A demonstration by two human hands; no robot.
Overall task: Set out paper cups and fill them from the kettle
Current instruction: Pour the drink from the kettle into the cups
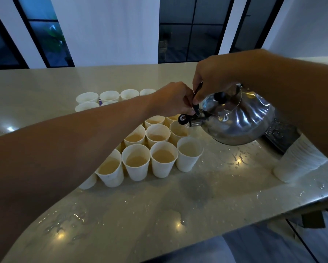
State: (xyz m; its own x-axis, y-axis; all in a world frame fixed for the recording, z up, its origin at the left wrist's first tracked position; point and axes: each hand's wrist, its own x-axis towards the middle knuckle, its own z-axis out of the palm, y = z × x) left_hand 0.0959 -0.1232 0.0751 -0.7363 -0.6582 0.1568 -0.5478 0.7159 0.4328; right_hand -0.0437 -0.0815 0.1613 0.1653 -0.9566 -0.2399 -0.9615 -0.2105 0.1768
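Note:
A shiny steel kettle (239, 118) hangs tilted above the cups, spout to the left over a white paper cup (178, 130). My right hand (214, 76) grips its black handle from above. My left hand (174, 99) pinches the black spout-cap lever beside the spout. Several white paper cups (136, 160) stand in rows on the counter below, many holding pale brown liquid. The nearest right-hand cup (189, 154) holds paler liquid. More cups (110, 95) stand at the back, partly hidden by my left forearm.
A stack of white paper cups (299, 160) lies on its side at the right. A dark object (280, 133) sits behind the kettle. The pale counter (159, 215) is wet with puddles and drops. Its front edge curves near me.

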